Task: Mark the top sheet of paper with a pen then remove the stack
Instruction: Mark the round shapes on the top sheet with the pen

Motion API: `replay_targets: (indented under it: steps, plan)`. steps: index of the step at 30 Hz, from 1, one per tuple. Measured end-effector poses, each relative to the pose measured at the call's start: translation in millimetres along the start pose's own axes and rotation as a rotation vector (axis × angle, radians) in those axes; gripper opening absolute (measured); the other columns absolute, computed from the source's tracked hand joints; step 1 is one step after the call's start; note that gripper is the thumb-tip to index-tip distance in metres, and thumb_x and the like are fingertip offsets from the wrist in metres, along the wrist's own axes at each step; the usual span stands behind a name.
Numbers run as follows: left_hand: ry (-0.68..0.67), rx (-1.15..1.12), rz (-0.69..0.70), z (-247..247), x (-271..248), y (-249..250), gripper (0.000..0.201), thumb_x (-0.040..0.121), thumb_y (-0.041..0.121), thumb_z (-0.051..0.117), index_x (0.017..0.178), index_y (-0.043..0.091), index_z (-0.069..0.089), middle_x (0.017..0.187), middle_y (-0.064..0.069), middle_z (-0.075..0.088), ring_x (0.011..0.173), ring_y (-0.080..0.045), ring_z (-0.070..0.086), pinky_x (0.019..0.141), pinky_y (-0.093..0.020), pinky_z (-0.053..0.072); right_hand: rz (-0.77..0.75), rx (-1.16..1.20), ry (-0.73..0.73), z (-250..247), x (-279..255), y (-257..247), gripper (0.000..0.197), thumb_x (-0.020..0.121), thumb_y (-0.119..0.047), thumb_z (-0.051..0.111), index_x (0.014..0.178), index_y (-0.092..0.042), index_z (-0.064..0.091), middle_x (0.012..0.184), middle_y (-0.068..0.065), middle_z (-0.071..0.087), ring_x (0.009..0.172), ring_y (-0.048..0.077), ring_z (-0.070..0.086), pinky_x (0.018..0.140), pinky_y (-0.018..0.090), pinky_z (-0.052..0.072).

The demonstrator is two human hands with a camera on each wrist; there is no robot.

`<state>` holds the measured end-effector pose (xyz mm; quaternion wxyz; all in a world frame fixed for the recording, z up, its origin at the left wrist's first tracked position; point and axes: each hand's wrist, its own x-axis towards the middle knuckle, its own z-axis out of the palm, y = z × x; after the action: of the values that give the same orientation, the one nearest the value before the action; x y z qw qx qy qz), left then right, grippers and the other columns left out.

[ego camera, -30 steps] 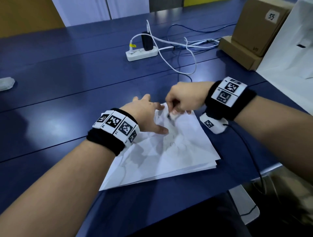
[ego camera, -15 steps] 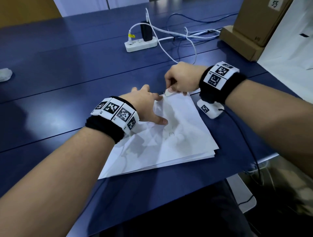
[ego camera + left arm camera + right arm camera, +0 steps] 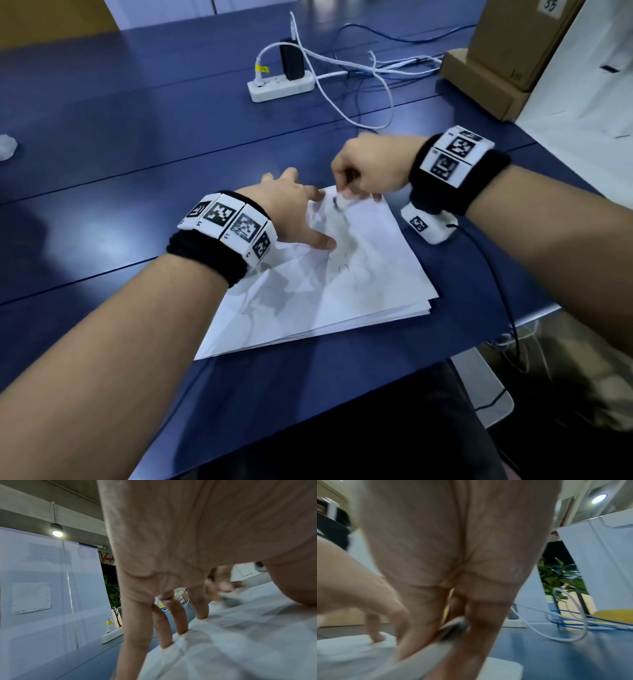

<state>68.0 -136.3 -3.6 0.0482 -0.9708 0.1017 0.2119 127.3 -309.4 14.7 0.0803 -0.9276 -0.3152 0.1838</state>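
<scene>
**Fig. Far corner of the top sheet pinched while the other hand pins the stack.**

Paper stack (image 3: 318, 291) lies on the blue bench (image 3: 120, 164), near edge, slightly fanned at its right side; top sheet (image 3: 356, 246) is creased, w/ a small dark mark approx. mid-sheet. Left hand (image 3: 291, 212) is spread, fingers (image 3: 178, 616) straight, tips pressing the sheet's left part: grasping nothing. Right hand (image 3: 370, 164) is curled at the far corner, fingers pinching a raised flap of paper (image 3: 436, 647); no pen can be made out (blurred). To do this well, prob.: keep left-hand pressure flat and steady so lower sheets don't slide; keep the pinch light, since creased paper tears easily. Power strip (image 3: 281, 87) and cables (image 3: 363, 99) lie far, well apart from the stack.
</scene>
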Motion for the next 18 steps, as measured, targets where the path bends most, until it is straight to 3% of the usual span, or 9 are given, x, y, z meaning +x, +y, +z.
replay_targets:
  steps: [3, 6, 8, 10, 14, 18]
  plan:
    - [-0.012, 0.011, -0.006, 0, 1, 0, 0.101, 0.063, 0.086, 0.059, 0.150, 0.045, 0.027, 0.125, -0.002, 0.034, 0.122, -0.035, 0.038, 0.092, -0.051, 0.047, -0.028, -0.007, -0.145, 6, -13, -5, 0.011, 0.086, -0.015, 0.072, 0.078, -0.022, 0.069, 0.059, -0.004, 0.068, 0.048, 0.014, 0.067, 0.065, 0.035, 0.060]
    - [-0.022, 0.015, -0.006, -1, 1, 1, 0.102, 0.062, 0.087, 0.058, 0.150, 0.046, 0.026, 0.128, -0.002, 0.033, 0.123, -0.036, 0.037, 0.094, -0.054, 0.046, 0.007, -0.038, 0.032, 2, -5, -1, 0.007, 0.088, -0.014, 0.069, 0.082, -0.017, 0.070, 0.059, -0.005, 0.065, 0.049, 0.019, 0.068, 0.064, 0.034, 0.059]
    - [-0.025, 0.011, -0.010, -1, 0, 1, 0.102, 0.062, 0.087, 0.058, 0.149, 0.046, 0.027, 0.130, -0.003, 0.033, 0.124, -0.036, 0.036, 0.095, -0.056, 0.045, 0.040, -0.019, 0.108, -2, 1, 2, 0.006, 0.091, -0.013, 0.066, 0.085, -0.014, 0.068, 0.063, -0.003, 0.066, 0.050, 0.022, 0.069, 0.067, 0.038, 0.061]
    - [-0.028, 0.002, -0.014, -1, 0, 1, 0.102, 0.061, 0.087, 0.058, 0.149, 0.046, 0.027, 0.129, -0.002, 0.033, 0.124, -0.036, 0.036, 0.095, -0.056, 0.046, 0.041, 0.004, 0.085, -4, -1, 4, 0.008, 0.091, -0.013, 0.066, 0.084, -0.016, 0.067, 0.065, 0.000, 0.067, 0.049, 0.023, 0.069, 0.067, 0.041, 0.061]
    - [-0.030, 0.006, -0.015, -1, 0, 1, 0.102, 0.062, 0.086, 0.059, 0.150, 0.045, 0.027, 0.122, -0.001, 0.032, 0.124, -0.035, 0.037, 0.095, -0.053, 0.046, -0.027, -0.005, -0.108, 4, -19, -5, 0.007, 0.088, -0.015, 0.071, 0.082, -0.020, 0.070, 0.065, 0.000, 0.069, 0.047, 0.018, 0.067, 0.063, 0.032, 0.060]
    - [-0.031, 0.019, -0.013, -2, -2, 3, 0.101, 0.064, 0.086, 0.058, 0.150, 0.045, 0.027, 0.128, -0.003, 0.033, 0.124, -0.035, 0.037, 0.095, -0.053, 0.045, 0.044, -0.007, 0.027, 1, -11, 0, 0.012, 0.089, -0.013, 0.068, 0.080, -0.020, 0.067, 0.063, 0.000, 0.067, 0.050, 0.023, 0.069, 0.068, 0.040, 0.062]
